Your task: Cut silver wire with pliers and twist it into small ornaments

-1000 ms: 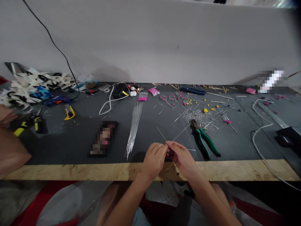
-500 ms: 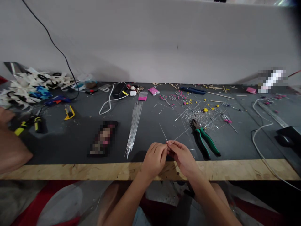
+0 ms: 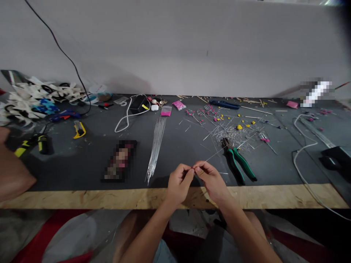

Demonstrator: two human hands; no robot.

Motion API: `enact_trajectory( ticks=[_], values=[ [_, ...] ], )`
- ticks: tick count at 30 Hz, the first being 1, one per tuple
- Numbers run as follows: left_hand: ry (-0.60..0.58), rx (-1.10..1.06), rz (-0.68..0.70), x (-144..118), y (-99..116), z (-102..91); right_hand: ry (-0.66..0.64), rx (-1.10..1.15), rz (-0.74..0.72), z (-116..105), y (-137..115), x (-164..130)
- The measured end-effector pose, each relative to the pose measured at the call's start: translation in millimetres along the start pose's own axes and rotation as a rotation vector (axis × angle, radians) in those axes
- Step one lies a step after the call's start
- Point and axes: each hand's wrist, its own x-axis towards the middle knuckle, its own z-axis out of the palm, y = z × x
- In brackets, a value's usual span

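Note:
Near the front edge of the table, my left hand and my right hand meet, thumbs and forefingers pinched together at the fingertips. A thin metal wire sticks out of the right hand's pinch, slanting up and right. Its other end is hidden by the fingers, where my left fingertips press. To the right lie green-and-black pliers, jaws pointing away from me. Behind them is a pile of cut wire pieces. A bundle of long straight wires lies left of my hands.
Pink bags and small wire frames with pink bits lie toward the wall. At left are a yellow cutter, a blurred-out dark object and another person's arm. A white cable runs along the right.
A wire end that pointed up and left from between my hands no longer shows. My left fingers have shifted into a tighter pinch; the right hand stays nearly in place.

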Motion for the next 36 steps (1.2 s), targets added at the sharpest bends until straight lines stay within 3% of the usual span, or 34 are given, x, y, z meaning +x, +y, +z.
enact_trajectory(
  ticks=[3, 8, 10, 16, 27, 36],
  values=[
    [-0.001, 0.026, 0.077, 1, -1, -3.7, -0.018, 0.042, 0.019, 1, -4, 0],
    [0.053, 0.341, 0.539, 3, -11, -10.0, -0.042, 0.189, 0.156, 5, -11, -4],
    [0.078, 0.419, 0.631, 3, -14, -10.9, -0.059, 0.24, 0.203, 7, -13, -5],
    [0.084, 0.481, 0.6, 2, -13, -11.7, -0.057, 0.236, 0.264, 12, -13, -9],
    [0.088, 0.452, 0.578, 1, -15, -15.1, -0.039, 0.147, 0.225, 7, -8, -9],
    [-0.026, 0.435, 0.611, -1, -18, -18.0, -0.019, 0.094, 0.241, 7, -11, -16]
  ],
)
